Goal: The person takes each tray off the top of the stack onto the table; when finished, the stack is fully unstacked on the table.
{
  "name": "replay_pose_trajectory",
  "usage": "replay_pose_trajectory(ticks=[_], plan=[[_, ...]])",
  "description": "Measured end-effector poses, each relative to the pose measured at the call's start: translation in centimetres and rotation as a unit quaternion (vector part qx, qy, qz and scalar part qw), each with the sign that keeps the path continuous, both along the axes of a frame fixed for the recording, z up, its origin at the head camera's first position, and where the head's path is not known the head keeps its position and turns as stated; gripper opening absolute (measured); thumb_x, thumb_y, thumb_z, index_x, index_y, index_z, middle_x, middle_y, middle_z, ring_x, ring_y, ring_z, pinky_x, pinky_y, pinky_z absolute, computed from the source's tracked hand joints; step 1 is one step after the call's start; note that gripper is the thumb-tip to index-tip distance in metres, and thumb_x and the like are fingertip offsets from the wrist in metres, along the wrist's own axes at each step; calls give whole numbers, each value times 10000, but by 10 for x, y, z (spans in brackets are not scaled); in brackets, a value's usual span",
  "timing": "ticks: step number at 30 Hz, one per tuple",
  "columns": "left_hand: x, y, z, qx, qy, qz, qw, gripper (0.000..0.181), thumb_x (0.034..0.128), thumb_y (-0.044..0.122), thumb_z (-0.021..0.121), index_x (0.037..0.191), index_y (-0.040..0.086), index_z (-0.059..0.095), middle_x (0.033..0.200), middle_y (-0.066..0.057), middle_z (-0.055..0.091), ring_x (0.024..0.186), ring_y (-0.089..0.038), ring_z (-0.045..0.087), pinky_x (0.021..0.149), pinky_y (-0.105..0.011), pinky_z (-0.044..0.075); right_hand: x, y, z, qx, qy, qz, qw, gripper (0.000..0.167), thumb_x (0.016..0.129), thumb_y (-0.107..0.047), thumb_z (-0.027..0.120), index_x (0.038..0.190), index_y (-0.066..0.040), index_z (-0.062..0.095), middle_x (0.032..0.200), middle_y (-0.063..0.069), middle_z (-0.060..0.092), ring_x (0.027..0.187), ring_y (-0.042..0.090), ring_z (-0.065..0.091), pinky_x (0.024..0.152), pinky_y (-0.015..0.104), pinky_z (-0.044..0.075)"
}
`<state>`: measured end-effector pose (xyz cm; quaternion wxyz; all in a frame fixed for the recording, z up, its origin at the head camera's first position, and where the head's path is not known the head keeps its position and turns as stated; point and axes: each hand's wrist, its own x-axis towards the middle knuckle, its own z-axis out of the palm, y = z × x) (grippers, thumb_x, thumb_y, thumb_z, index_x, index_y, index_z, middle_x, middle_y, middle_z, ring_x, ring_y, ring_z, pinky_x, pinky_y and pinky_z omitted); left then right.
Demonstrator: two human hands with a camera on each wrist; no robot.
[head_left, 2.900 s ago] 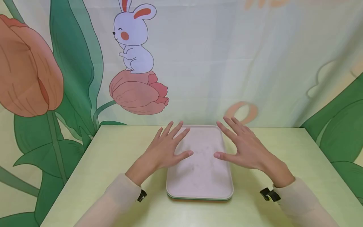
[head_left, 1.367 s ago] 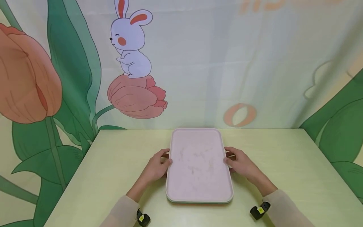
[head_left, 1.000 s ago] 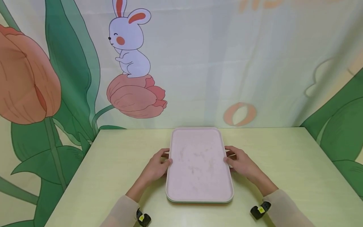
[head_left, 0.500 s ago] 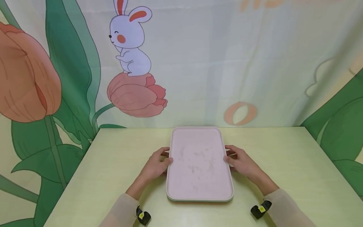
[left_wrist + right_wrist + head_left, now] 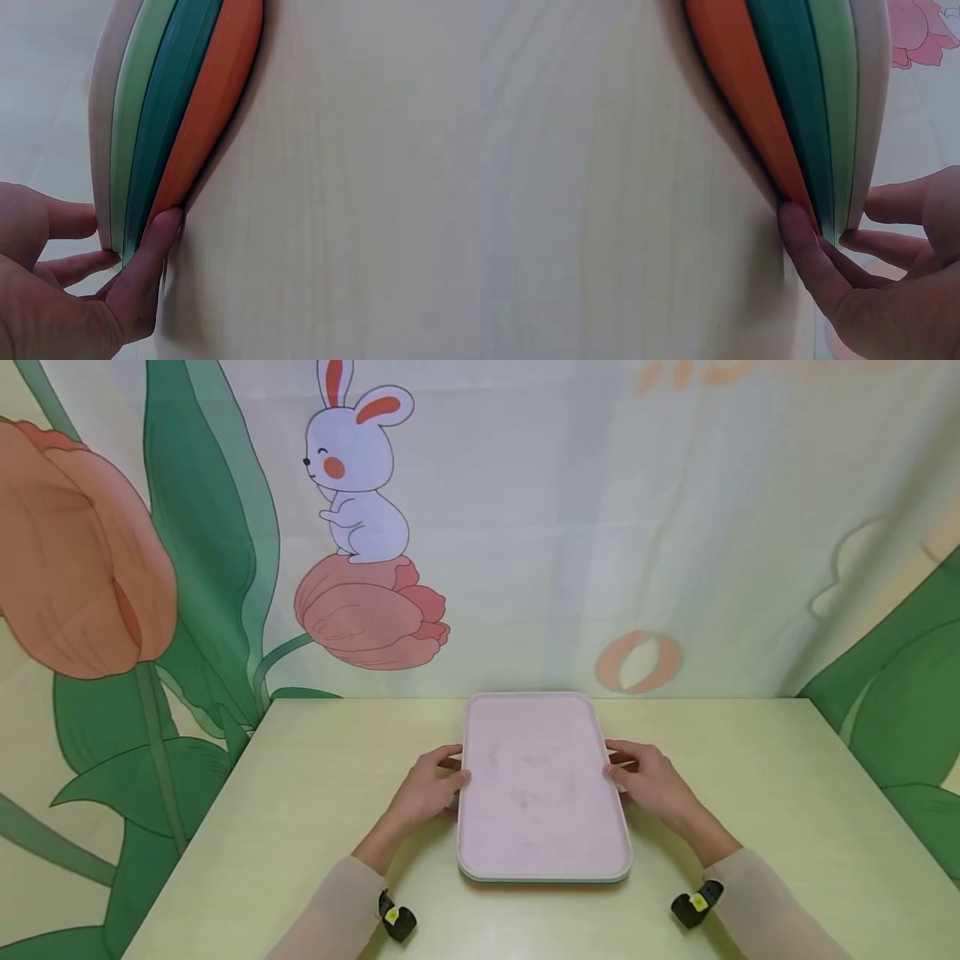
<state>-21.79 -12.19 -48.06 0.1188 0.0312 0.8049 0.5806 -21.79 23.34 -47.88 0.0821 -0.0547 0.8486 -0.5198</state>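
A pale pink rectangular tray (image 5: 543,793) with a raised rim tops a stack of trays on the table. In the left wrist view, a light green tray (image 5: 141,90), a dark green tray (image 5: 176,90) and an orange tray (image 5: 217,97) show beneath it, the orange one lowest. My left hand (image 5: 429,787) grips the stack's left long side, thumb at the top rim, with a finger reaching the orange tray's lower edge. My right hand (image 5: 658,783) holds the opposite side the same way. Whether the stack is slightly raised, I cannot tell.
The light wooden table (image 5: 337,752) extends on both sides of the stack. Behind it hangs a printed curtain (image 5: 525,527) with a rabbit and tulips. Each wrist wears a black strap (image 5: 397,918) at its sleeve.
Both hands were spread above the trays at first, then came down and took hold of the two sides. Lately the stack and hands have shifted slightly right in the head view.
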Motion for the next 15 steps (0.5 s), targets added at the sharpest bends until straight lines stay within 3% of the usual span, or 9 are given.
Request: replay_pose_trajectory(ticks=[6,10,15], plan=[[-2,2,-3,89,-78,81,9999,523,1063,128,634,1563,59,495,1388,-218,550,947,-293,701,667,-437,658,-4,9,5,141,-369,399,9984,618,1067,-132,629,1593,68,373,1335,298,560,1085,333,639,777,393,645],[-1,3,-3,123,-124,68,9998,528,1067,149,638,1570,76,491,1403,-208,544,969,-293,692,674,-431,658,-4,11,10,248,-645,572,9960,634,1047,-123,661,1575,68,367,1237,260,547,999,310,631,772,425,643],[0,4,-3,166,-237,-13,9996,541,1080,162,626,1591,82,467,1431,-204,534,1028,-308,695,692,-420,660,-2,11,11,813,-292,629,9943,508,1023,-81,662,1452,116,473,1096,211,603,851,246,659,691,410,637]])
